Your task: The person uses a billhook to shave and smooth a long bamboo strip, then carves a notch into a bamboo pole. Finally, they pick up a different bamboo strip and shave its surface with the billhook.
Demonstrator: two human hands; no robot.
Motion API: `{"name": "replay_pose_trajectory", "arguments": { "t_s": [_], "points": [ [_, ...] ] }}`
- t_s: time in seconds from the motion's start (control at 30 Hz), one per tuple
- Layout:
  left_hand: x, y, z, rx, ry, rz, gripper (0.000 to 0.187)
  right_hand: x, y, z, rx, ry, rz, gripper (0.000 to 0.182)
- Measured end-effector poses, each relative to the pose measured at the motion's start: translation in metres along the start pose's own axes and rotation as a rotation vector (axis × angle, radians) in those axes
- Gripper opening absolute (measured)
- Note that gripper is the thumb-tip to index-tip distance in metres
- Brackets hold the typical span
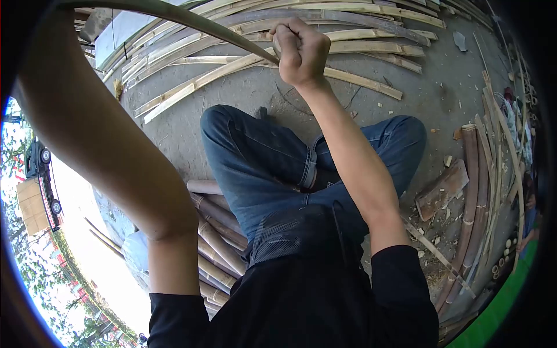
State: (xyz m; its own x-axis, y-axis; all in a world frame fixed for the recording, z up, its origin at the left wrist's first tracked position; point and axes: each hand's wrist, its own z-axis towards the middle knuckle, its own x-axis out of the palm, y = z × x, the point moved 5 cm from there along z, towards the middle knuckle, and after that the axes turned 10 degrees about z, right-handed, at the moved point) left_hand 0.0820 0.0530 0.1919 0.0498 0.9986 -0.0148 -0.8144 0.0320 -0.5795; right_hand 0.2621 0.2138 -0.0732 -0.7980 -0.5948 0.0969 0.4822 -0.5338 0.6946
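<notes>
A long, curved bamboo strip [197, 22] runs from the upper left edge down to my right hand [303, 51]. That hand is a closed fist, thumb folded over, at the strip's lower end. A small pale piece shows between its fingers; I cannot make out whether it belongs to the strip. My left arm [110, 133] reaches up to the dark upper left rim, where the strip's other end also vanishes. Shadow and the frame edge hide the left hand's fingers. Beneath my arms are my crossed legs in jeans [255, 156].
Split bamboo slats [371, 49] lie in rows on the concrete floor ahead. Bamboo poles [217, 243] are stacked by my left hip. To my right are a wood block [444, 188], chips and longer poles [469, 191]. A vehicle [43, 180] stands outside at far left.
</notes>
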Motion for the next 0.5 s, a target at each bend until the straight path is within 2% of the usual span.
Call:
{"name": "replay_pose_trajectory", "arguments": {
  "t_s": [0.07, 0.1, 0.13, 0.2, 0.27, 0.37, 0.43, 0.5],
  "points": [
    [-0.005, -0.002, -0.001, -0.006, -0.010, -0.029, 0.058, -0.014, -0.018, -0.002, -0.028, -0.165, 0.113, 0.026],
    [-0.008, 0.001, -0.001, -0.015, -0.007, -0.025, 0.058, -0.020, 0.004, 0.006, -0.024, -0.223, 0.238, 0.026],
    [-0.006, 0.004, 0.000, -0.019, 0.006, -0.001, 0.058, -0.018, 0.015, 0.012, 0.016, -0.219, 0.246, 0.026],
    [0.001, 0.004, 0.003, -0.022, 0.036, 0.019, 0.058, -0.019, 0.041, 0.020, -0.082, -0.198, 0.291, 0.027],
    [-0.001, 0.002, 0.003, -0.016, 0.021, -0.005, 0.058, -0.009, -0.006, -0.009, -0.012, -0.067, 0.048, 0.026],
    [-0.001, 0.006, 0.005, -0.017, 0.023, -0.024, 0.059, -0.027, -0.016, -0.004, 0.005, -0.116, -0.019, 0.026],
    [0.003, 0.015, 0.008, -0.039, 0.061, 0.017, 0.059, -0.046, 0.024, 0.016, -0.065, -0.325, 0.337, 0.027],
    [0.009, 0.019, 0.016, -0.033, 0.080, 0.024, 0.059, -0.032, 0.041, 0.030, -0.111, -0.256, 0.333, 0.027]
  ]
}}
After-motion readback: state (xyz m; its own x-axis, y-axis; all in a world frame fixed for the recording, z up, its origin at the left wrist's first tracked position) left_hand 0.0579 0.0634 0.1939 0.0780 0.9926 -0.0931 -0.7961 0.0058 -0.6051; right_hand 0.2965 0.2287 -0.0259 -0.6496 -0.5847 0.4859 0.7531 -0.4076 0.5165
